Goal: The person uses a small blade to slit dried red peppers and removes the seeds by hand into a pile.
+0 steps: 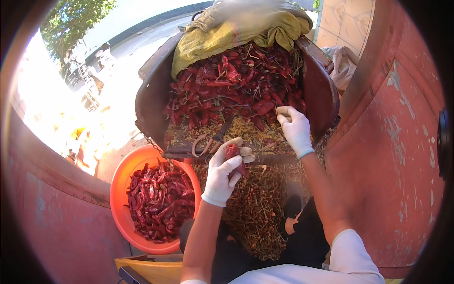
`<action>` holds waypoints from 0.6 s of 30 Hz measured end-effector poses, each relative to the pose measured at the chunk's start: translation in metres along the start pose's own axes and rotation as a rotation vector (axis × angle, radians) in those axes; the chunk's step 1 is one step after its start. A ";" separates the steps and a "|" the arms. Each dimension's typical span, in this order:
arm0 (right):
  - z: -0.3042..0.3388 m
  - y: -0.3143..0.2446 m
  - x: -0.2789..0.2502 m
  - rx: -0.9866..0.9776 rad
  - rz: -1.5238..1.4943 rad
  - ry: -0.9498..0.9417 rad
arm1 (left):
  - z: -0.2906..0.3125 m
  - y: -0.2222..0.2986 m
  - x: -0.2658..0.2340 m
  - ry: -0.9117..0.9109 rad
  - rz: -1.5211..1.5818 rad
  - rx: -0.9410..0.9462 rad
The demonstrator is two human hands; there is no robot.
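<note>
My left hand (224, 168), in a white glove, is closed round a dark red dried chili pepper (231, 151) whose hollow top end faces up. To the right and farther off, my gloved right hand (295, 128) is over the edge of the chili pile, thumb and fingers pinched together. What lies between those fingertips is too small to make out. A heap of dried red chilies (231, 85) with stems fills the cart (318, 80). Scissors (215, 140) with curved, orange-brown handles lie on the seed-strewn cart bed, just beyond my left hand.
An orange tub (119, 208) of red chilies stands left of my legs. Cut stems and debris (255, 199) cover the ground between my feet. A yellow sack (208, 45) drapes over the pile's far side. Red, peeling door panels (388, 156) flank both sides.
</note>
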State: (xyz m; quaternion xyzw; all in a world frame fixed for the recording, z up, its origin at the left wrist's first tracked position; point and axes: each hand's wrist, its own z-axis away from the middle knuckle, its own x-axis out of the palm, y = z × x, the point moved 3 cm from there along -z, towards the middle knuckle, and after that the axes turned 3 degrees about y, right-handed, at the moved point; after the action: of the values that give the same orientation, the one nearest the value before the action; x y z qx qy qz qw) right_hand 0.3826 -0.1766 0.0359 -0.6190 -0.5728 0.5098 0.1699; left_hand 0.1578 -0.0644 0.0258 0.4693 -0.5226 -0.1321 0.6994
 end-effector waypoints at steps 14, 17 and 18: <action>-0.059 0.034 0.002 0.268 -0.001 0.091 | -0.005 -0.002 -0.017 0.065 -0.042 0.017; -0.028 0.024 -0.001 0.392 -0.394 0.013 | -0.005 0.000 -0.011 0.126 -0.167 0.012; -0.018 0.024 -0.002 0.451 -0.537 -0.010 | -0.006 -0.002 -0.010 0.142 -0.182 0.019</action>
State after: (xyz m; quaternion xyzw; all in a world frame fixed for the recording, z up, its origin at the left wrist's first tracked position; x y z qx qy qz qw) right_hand 0.4106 -0.1786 0.0249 -0.3905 -0.5892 0.5634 0.4277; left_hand 0.1594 -0.0559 0.0180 0.5295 -0.4283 -0.1568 0.7152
